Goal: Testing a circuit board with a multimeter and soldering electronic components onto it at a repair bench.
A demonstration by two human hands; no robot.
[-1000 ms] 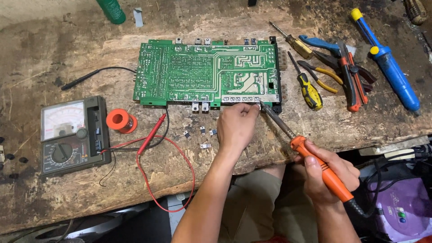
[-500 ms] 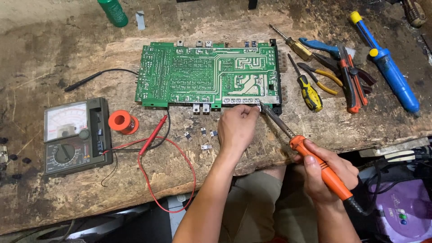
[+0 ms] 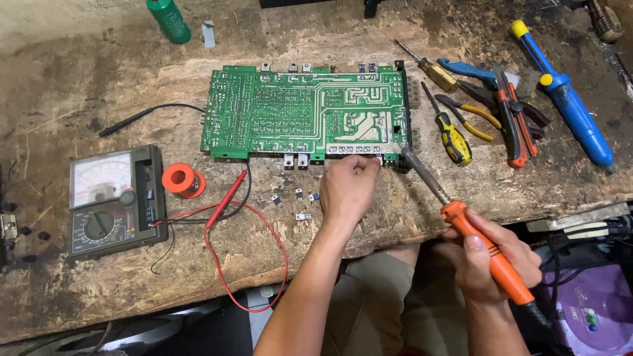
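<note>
1. The person is sitting at a worn wooden workbench (image 3: 79, 79), with a green circuit board (image 3: 290, 112) lying flat on it, solder side up.
2. The left hand (image 3: 348, 188) is resting at the board's near edge, fingers curled and pinching down at that edge; what they are pinching is too small to tell.
3. The right hand (image 3: 491, 260) is gripping the orange handle of a soldering iron (image 3: 461, 217), fingers clenched around it, and the iron's tip is touching the board's near right corner, just beside the left fingertips.
4. A few small loose components (image 3: 295, 201) are lying on the bench just left of the left hand.
5. An analog multimeter (image 3: 115, 201) is sitting far left, its red probe (image 3: 227, 198) lying near a red solder spool (image 3: 181, 179).
6. Screwdrivers (image 3: 452, 135), pliers (image 3: 511, 112) and a blue desoldering pump (image 3: 570, 102) are lying to the board's right.
</note>
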